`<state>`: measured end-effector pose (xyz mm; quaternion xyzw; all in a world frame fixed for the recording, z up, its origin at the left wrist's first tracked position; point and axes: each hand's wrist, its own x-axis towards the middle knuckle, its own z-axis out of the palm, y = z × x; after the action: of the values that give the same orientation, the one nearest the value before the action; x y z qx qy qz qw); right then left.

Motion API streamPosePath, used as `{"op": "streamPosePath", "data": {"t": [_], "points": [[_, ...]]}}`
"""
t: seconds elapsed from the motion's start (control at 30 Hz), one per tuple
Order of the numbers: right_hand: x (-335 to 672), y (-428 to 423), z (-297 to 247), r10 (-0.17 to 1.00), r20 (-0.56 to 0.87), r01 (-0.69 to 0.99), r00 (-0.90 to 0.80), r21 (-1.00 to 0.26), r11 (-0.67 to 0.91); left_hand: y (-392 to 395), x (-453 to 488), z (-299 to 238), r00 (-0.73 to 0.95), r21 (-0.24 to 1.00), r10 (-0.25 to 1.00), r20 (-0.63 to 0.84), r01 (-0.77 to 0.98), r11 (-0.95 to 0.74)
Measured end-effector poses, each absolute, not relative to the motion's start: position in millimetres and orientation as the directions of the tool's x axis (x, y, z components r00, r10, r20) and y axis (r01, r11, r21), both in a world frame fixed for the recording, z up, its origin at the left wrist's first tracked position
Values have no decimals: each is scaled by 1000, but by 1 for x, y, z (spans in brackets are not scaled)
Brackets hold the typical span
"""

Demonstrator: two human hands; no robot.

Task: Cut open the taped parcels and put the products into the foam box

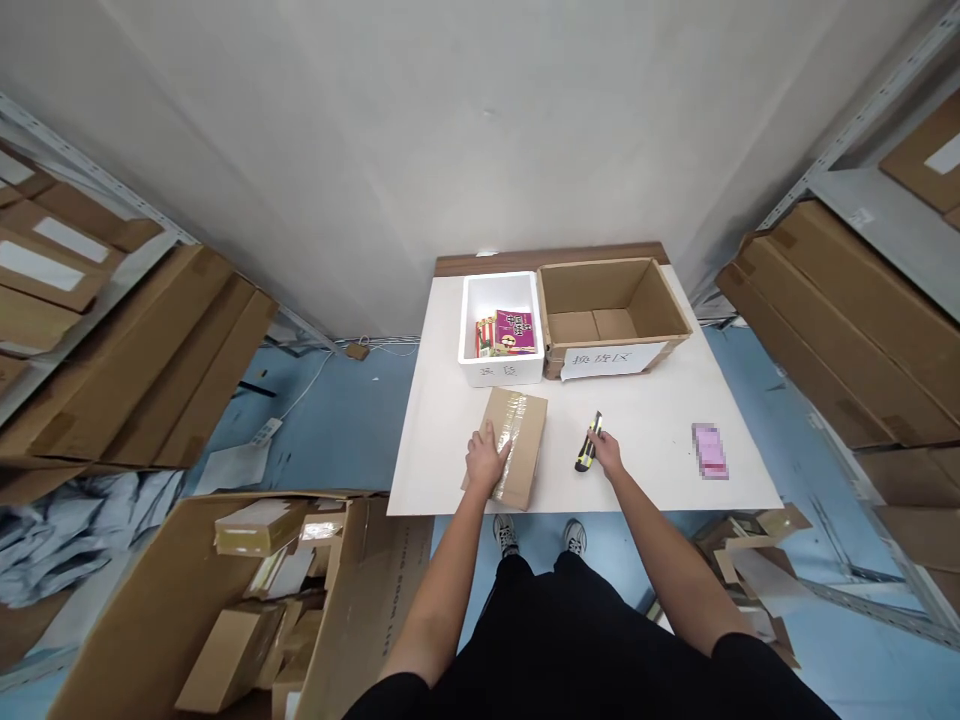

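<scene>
On the white table, a taped cardboard box [531, 425] lies at a slant near the front edge, clear tape running along its top. My left hand [486, 462] rests on the left part of that top with its fingers spread. To the right of the box, my right hand [606, 453] grips a black and yellow utility knife [589, 445] by its side. Whether the blade is out is too small to tell. Behind the box stands a white foam box [501, 375] holding several colourful packets or booklets, among them a purple one [514, 330].
Beside the foam box is an open carton [664, 330] with a handwritten paper label [611, 360]. A blurred pink item [709, 451] lies at the table's right. A large carton [150, 590] of parcels stands on the floor at left. Shelves with cartons [847, 320] flank both sides.
</scene>
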<state>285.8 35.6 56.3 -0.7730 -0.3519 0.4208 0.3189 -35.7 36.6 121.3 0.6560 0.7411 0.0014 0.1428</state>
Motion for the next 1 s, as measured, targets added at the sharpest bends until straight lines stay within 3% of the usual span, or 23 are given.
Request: {"op": "streamPosePath", "data": {"t": [0.17, 0.27, 0.33, 0.4, 0.47, 0.53, 0.73, 0.87, 1.0], "points": [[364, 8, 24, 723, -539, 546, 432, -482, -685, 37, -35, 123, -107, 166, 971, -212, 976, 144], [378, 11, 21, 705, -524, 586, 479, -407, -701, 36, -32, 123, -132, 156, 967, -220, 973, 169], [364, 16, 28, 736, -449, 592, 507, -439, -676, 36, -30, 122, -139, 158, 965, -220, 972, 176], [332, 21, 39, 807, -382, 580, 450, -563, -589, 35, -28, 122, -146, 171, 965, -216, 968, 185], [287, 24, 51, 864, -448, 474, 230, -723, -502, 36, -26, 123, -152, 191, 963, -221, 962, 195], [238, 26, 63, 873, -486, 386, 47, -797, -465, 37, -25, 125, -147, 222, 958, -248, 953, 204], [141, 43, 89, 895, -446, 510, -11, -772, -379, 47, -69, 137, -147, 429, 921, -361, 851, 304], [111, 69, 103, 898, -440, 586, -12, -731, -350, 45, -154, 141, -184, 621, 929, -320, 700, 353], [91, 85, 113, 883, -468, 642, 23, -670, -372, 34, -214, 130, -326, 614, 887, -327, 640, 462]]}}
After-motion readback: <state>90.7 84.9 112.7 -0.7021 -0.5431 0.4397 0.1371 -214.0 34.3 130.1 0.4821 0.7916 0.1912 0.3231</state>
